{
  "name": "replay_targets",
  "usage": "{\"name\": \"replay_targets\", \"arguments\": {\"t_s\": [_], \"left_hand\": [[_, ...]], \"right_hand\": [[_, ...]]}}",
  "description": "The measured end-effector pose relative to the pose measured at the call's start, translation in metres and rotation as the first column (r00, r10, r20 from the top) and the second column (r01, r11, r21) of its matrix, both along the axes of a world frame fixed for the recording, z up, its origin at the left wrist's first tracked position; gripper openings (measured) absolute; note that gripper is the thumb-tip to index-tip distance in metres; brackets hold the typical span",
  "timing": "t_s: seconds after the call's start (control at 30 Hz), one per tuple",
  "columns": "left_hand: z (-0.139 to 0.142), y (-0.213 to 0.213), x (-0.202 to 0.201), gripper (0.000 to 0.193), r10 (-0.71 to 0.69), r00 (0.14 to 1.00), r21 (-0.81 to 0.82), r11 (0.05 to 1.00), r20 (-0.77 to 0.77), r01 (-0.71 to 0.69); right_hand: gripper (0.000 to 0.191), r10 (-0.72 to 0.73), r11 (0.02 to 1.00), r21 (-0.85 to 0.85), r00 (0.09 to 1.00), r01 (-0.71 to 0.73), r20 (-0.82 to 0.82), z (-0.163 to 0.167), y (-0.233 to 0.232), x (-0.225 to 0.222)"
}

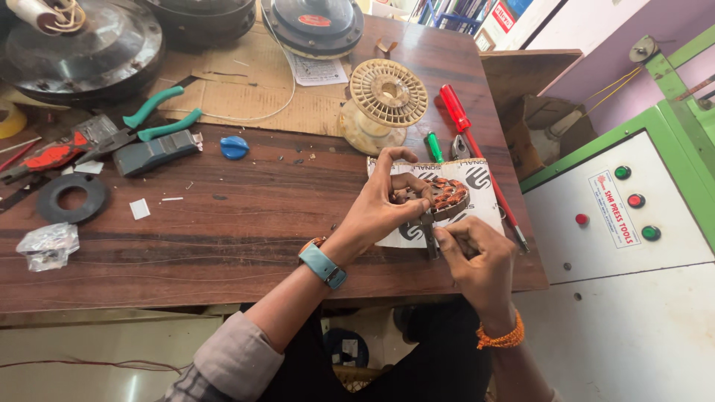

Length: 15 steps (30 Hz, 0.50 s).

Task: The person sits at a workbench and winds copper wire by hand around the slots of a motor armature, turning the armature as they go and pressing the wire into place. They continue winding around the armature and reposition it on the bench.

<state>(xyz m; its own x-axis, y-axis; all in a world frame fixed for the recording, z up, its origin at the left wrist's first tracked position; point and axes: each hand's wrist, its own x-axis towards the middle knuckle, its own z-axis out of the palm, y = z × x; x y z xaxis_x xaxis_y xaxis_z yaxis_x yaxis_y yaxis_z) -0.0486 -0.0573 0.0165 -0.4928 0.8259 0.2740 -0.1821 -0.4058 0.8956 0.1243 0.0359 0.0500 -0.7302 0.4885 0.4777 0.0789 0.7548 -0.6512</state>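
- the table [223, 238] is dark, streaky wood with a worn, scratched top and small white scraps on it.
- the stator [447, 197], a small ring wound with shiny copper-orange wire coils, sits near the table's right front edge, over a printed white sheet [484, 186].
- the left hand [387, 205] is closed around the stator, fingers curled over its near rim and thumb pressed at its side; a teal watch strap circles that wrist.
- the right hand [477, 257] is clamped on a slim metal tool [430, 234], dark and narrow, whose upper end meets the stator's lower edge; an orange thread band sits on the wrist.
- just behind the sheet stands a cream plastic spool [383, 100], round, with a ribbed, slotted flange.
- a red-handled screwdriver [469, 145] with a long red shaft lies slanted along the sheet's right side; a small green-handled one [434, 147] lies beside it.
- green-handled pliers [149, 123] rest at the left on flat brown cardboard [238, 89], near a grey block-shaped tool [156, 152] and a blue plastic cap [234, 147].
- a flat black rubber ring [72, 198] and a crumpled clear bag [48, 244] lie at the far left.
- to the right stands a white and green metal cabinet [633, 246] with round red and green buttons.
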Motion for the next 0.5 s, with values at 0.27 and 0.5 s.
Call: {"name": "replay_targets", "arguments": {"t_s": [0.27, 0.5], "left_hand": [[0.022, -0.02, 0.034, 0.063, 0.414, 0.572, 0.188, 0.892, -0.708, -0.412], [0.04, -0.012, 0.04, 0.037, 0.34, 0.328, 0.162, 0.87, -0.881, -0.466]], "right_hand": [[0.01, 0.029, 0.985, -0.169, 0.998, -0.038, -0.056, -0.035, -0.005, 0.023], [0.011, -0.09, 0.965, -0.246, 0.996, 0.086, -0.004, -0.009, 0.018, 0.048]]}}
